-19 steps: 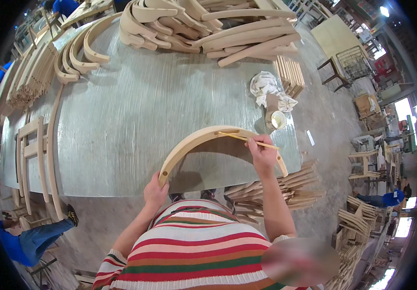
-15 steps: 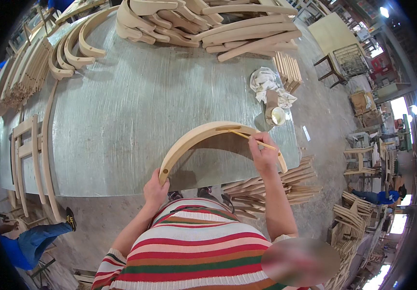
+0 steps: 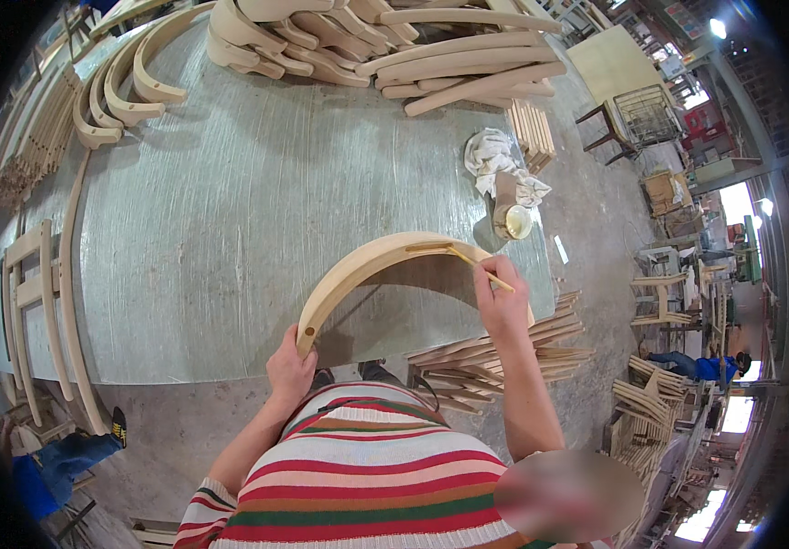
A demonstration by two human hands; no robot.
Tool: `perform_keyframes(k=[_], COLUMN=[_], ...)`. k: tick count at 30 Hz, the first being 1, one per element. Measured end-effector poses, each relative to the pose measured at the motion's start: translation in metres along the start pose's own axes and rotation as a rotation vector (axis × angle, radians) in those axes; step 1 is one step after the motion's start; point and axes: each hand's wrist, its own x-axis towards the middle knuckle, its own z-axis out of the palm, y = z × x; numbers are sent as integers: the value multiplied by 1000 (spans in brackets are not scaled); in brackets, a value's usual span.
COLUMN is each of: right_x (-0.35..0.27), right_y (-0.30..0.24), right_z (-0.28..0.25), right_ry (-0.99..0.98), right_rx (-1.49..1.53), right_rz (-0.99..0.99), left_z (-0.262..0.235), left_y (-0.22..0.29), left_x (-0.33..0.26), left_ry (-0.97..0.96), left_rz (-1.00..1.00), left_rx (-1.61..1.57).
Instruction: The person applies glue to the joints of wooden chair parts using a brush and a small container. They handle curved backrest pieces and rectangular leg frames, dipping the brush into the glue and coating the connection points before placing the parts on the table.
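Note:
A curved wooden chair rail arches above the near edge of the table, with a long slot at its crown and a dark round hole near its left end. My left hand is closed around that left end. Between the fingers of my right hand is a thin yellowish stick, pinched like a pen. Its tip reaches the rail's inner face at the slot's right end. The rail's right end is partly hidden behind my right hand.
Right of the rail stands a small cup of pale liquid beside a crumpled white rag. Curved wooden parts are piled at the back, with more arcs at back left. A wooden frame leans at the left edge. Another person's leg shows lower left.
The stick's tip has moved slightly right along the slot, and the stick now stands steeper. My left hand still holds the rail's end. The whole view has shifted a little.

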Motion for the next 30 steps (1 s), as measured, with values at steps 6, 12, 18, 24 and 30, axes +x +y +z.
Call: perform_keyframes(k=[6,12,18,24,30], right_x=[-3,-4,-3,8,11], right_y=[-20,7,-12,19,-14], right_z=[27,4,23,-5,15], right_ry=[-2,74,-14,16,-65], right_rx=[216,39,275,28,271], right_rz=[-175,-20,-141,-62,-227], left_z=[0,0,2,6,1], left_y=[1,4,2,0,2], left_x=[1,-1,-1,-4,-6], left_ry=[4,1,46,78,37], left_rz=[32,-52,59,-19,2], left_rx=[-32,-35,-55,-35,50])
